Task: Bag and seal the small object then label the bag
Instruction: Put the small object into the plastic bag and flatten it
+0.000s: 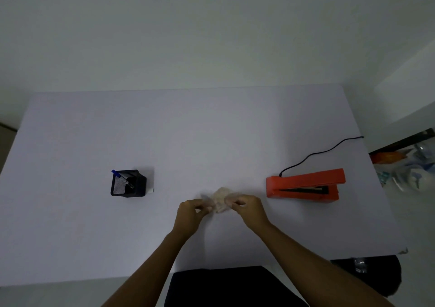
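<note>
At the front middle of the white table (70, 236), a little back from its near edge: a crumpled clear bag (231, 196), with a pale small object (221, 195) at its middle (too blurred to tell whether inside). Pinched on one side by the left hand (191, 210) and on the other by the right hand (248, 206), fingers curled onto the film.

To the right, near but apart: an orange heat sealer (303, 185), with its black cord (324, 152) running to the right edge. To the left, well apart: a black pen holder (128, 184) with a blue pen (115, 172). Beyond the hands, a broad stretch of white tabletop up to the far edge.
</note>
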